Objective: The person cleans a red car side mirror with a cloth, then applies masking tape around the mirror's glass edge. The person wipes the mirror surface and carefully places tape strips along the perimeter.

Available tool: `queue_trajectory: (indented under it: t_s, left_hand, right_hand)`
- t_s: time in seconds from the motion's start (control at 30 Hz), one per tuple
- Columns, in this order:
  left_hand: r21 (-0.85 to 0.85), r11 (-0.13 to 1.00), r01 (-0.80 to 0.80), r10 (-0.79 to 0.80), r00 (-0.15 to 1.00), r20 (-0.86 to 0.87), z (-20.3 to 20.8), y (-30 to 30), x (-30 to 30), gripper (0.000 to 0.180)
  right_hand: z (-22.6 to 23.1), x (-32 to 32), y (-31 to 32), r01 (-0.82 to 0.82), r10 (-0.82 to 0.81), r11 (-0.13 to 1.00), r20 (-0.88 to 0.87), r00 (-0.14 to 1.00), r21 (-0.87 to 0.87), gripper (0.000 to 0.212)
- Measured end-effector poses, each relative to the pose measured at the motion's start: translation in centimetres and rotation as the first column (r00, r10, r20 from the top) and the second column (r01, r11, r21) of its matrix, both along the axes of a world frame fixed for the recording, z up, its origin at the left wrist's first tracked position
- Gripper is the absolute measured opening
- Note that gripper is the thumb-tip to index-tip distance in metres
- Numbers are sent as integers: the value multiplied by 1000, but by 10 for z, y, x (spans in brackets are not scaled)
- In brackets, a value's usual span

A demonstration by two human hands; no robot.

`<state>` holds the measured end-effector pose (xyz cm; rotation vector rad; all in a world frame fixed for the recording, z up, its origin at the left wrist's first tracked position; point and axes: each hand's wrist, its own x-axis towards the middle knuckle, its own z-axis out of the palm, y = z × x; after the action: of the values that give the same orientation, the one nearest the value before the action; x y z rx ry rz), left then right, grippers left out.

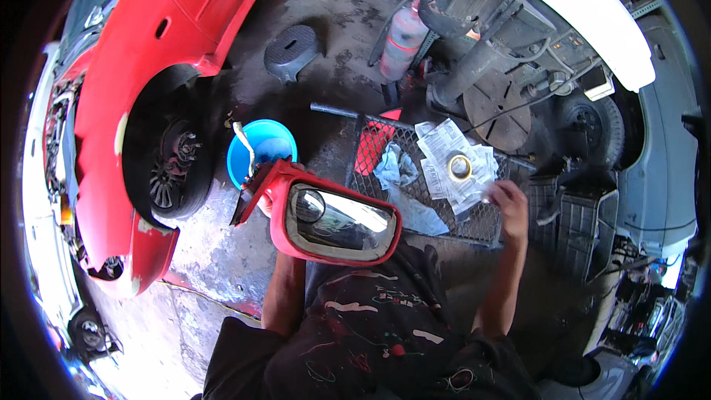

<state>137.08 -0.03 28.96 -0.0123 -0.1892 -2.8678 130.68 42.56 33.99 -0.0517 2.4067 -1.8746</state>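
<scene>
Red mirror (341,224) held in L hand (266,204), gap to R hand (508,203) (grip unclear) nr mesh rack (472,230) edge

A red side mirror (277,227) is held aloft, its glass (352,228) facing up within a dull pale border (326,251); a small round mirror (309,206) sits toward ten o'clock on it; overlapping printed sheets (438,144) lie at two o'clock from the housing.

A grey step stool (290,52) stands at eleven o'clock, a red cylinder (404,41) near one, a wheel (591,124) between two and three.
</scene>
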Motion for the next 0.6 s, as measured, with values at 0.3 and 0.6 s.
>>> queue_trajectory:
  t_s: [0.3,0.6]
  left_hand:
    - [41,998,53,-49,995,-86,-20,-38,-3,74]
    - [5,1000,31,-31,1000,-3,-31,-43,-14,73]
  right_hand:
    - [-54,-9,-147,-191,421,638,-131,897,746,20]
    - [-4,-27,-208,-484,874,382,-139,465,787,21]
